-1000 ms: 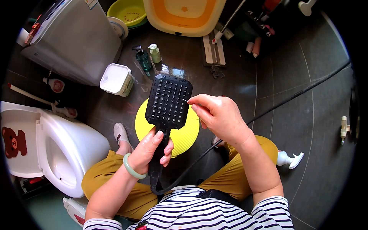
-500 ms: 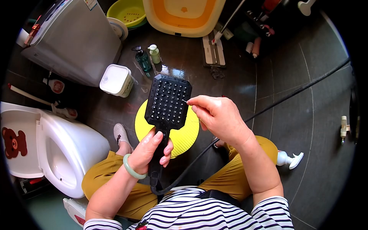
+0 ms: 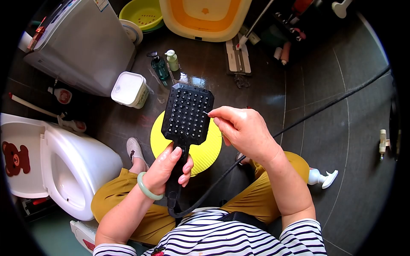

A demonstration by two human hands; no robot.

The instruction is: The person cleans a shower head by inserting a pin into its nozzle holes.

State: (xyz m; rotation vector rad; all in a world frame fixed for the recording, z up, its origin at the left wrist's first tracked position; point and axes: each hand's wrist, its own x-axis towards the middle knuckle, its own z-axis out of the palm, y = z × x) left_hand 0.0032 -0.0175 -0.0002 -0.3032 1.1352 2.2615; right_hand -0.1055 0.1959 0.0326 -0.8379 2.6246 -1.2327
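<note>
A black square shower head [image 3: 188, 112] with rows of pale nozzles faces up at the centre, its hose [image 3: 316, 112] running from the handle's lower end to the upper right. My left hand [image 3: 167, 165] is wrapped round its handle. At the right edge of the nozzle face, my right hand [image 3: 239, 128] pinches a thin, pale pin-like piece [image 3: 206, 113] between thumb and forefinger. Whether its tip touches a nozzle is too small to tell. Behind and below the shower head is a round yellow ribbed surface [image 3: 203, 158].
On the left are a white toilet [image 3: 81, 170] and a grey appliance [image 3: 85, 47]. A white lidded tub [image 3: 129, 89] and two pump bottles [image 3: 159, 68] stand ahead. Farther off are an orange-and-white basin [image 3: 205, 21] and a flat mop [image 3: 238, 55]. A spray bottle [image 3: 318, 176] lies at right.
</note>
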